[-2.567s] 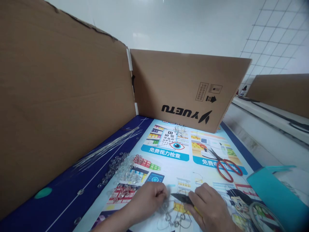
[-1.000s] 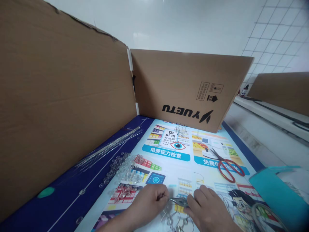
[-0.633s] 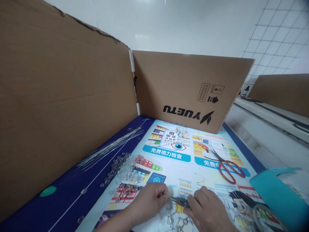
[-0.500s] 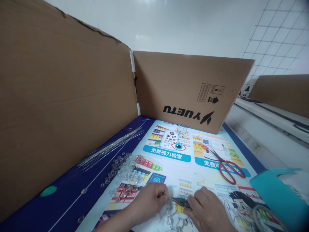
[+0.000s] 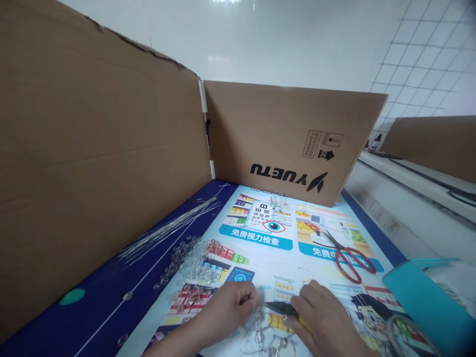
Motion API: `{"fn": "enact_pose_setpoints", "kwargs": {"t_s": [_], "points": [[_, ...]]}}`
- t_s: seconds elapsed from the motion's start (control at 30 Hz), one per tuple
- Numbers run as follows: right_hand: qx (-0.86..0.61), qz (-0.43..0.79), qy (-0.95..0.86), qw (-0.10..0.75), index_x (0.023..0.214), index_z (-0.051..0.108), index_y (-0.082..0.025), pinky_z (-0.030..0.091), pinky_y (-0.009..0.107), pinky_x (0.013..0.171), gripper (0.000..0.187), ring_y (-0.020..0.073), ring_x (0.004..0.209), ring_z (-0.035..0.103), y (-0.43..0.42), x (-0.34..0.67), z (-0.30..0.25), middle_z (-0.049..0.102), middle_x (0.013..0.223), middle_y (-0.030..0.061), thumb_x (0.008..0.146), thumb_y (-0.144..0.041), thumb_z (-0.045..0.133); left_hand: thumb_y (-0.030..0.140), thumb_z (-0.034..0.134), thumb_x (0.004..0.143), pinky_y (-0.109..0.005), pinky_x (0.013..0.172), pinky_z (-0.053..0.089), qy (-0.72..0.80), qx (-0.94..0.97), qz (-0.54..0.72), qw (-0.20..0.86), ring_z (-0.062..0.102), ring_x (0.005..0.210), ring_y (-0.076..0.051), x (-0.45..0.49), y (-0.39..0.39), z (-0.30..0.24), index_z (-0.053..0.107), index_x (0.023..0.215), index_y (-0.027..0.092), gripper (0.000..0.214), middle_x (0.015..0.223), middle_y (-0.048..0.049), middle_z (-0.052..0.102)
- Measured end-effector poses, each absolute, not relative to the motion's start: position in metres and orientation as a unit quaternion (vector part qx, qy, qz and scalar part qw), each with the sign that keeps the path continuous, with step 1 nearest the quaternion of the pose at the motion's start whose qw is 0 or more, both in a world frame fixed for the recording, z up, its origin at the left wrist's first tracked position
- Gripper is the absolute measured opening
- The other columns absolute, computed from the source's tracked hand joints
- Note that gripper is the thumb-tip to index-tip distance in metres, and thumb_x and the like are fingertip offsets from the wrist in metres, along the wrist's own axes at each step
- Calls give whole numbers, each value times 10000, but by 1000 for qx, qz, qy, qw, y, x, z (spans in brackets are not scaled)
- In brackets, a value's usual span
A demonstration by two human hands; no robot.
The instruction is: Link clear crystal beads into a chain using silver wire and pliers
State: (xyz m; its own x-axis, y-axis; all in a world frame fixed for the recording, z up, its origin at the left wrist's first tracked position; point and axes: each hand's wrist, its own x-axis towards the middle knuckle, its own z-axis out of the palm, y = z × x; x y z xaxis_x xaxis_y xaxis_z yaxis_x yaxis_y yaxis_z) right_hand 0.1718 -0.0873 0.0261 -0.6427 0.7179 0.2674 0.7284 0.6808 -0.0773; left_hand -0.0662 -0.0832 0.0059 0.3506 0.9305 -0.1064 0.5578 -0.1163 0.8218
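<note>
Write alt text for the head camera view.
The left hand pinches looped wire while the right hand holds small pliers to it. Clear beads and red scissors lie nearby on a printed mat, with cardboard screens behind.

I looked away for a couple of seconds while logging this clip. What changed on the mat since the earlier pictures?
The right hand eased slightly rightward, baring more of the pliers; their tip stays by the left hand, which pinches the beaded wire. Neither hand let go. The scissors, loose beads and teal box lie as before.
</note>
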Motion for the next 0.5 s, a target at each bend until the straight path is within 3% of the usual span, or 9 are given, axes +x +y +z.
{"fn": "enact_pose_setpoints", "kwargs": {"t_s": [0.5], "points": [[-404,125,-906,19,820,602,-224,371,290,696,86,189,796,515,-74,193,62,583,784,14,792,-299,572,160,451,779,-168,587,329,503,773,191,335,548,668,-107,-66,-89,8,604,709,200,173,713,46,633]]}}
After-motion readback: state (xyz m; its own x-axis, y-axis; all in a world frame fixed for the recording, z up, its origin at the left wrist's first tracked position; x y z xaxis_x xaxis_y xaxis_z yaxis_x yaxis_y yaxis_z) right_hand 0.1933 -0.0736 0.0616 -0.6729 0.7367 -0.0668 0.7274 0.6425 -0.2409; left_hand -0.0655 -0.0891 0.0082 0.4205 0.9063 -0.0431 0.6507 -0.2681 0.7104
